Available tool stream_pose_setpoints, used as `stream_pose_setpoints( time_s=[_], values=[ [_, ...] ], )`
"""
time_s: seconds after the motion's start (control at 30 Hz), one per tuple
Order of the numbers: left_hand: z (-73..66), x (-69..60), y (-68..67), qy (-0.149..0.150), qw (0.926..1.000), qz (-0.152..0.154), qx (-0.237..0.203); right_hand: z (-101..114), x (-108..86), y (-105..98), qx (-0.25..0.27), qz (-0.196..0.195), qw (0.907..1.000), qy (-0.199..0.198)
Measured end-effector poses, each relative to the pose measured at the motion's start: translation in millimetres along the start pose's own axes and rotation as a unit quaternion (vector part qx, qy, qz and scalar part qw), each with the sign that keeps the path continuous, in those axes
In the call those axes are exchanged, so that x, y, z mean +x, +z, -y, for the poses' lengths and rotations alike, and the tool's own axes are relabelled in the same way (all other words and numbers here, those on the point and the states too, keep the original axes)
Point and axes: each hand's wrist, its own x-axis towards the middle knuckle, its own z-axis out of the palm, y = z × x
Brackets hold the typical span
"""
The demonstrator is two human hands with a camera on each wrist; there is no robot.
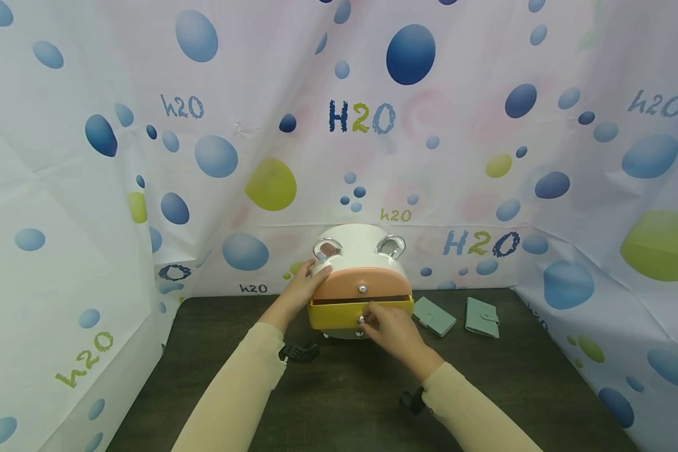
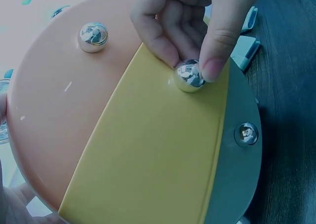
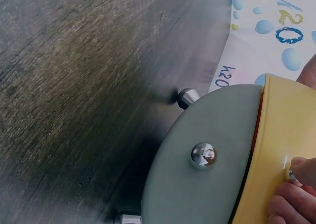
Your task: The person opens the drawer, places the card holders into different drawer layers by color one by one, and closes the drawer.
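Dark worktop (image 1: 328,398) was walled by bubbly sheeting (image 1: 457,176). Knob (image 2: 187,77) on yellow drawer (image 1: 333,318) was pinched by right hand (image 1: 394,329), insides hidden above it; cabinet (image 1: 357,243) was touched by loose-fingered left hand (image 1: 298,290).

Facing forward and down from the head, well back. Tilted, close from either wrist, sharing yellow drawer (image 2: 148,140) and green front (image 3: 212,125).

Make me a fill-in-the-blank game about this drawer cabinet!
1. The right hand pinches the silver knob of the ____ drawer.
2. The white cabinet has ____ drawers in all.
3. On the table, ____ light-green snap wallets lie beside the cabinet.
4. Of the peach drawer and the grey-green drawer, the ____ one is lower.

Missing words: yellow; three; two; grey-green.
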Motion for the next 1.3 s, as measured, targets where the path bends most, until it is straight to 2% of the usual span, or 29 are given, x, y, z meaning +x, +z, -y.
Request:
stream_pose_setpoints(
  time_s=[0.2, 0.47, 1.0, 1.3],
  values=[
    [-0.4, -0.4, -0.2, 0.0, 1.0, 0.001, -0.001, -1.1, 2.3, 2.0, -0.004, 0.001, 1.0, 0.007],
    [-0.1, -0.5, -0.3, 0.003, 1.0, 0.001, 0.002, -2.1, 4.6, 3.5, 0.018, 0.012, 0.9994, 0.028],
    [0.4, 0.7, -1.0, 0.01, 0.9999, 0.002, -0.005, -8.0, 9.7, 8.2, 0.022, -0.012, 0.9996, 0.016],
    [1.9, 1.2, -0.9, 0.009, 0.9999, 0.005, -0.006, -8.6, 10.3, 9.2, 0.02, -0.005, 0.9996, 0.021]
  ],
)
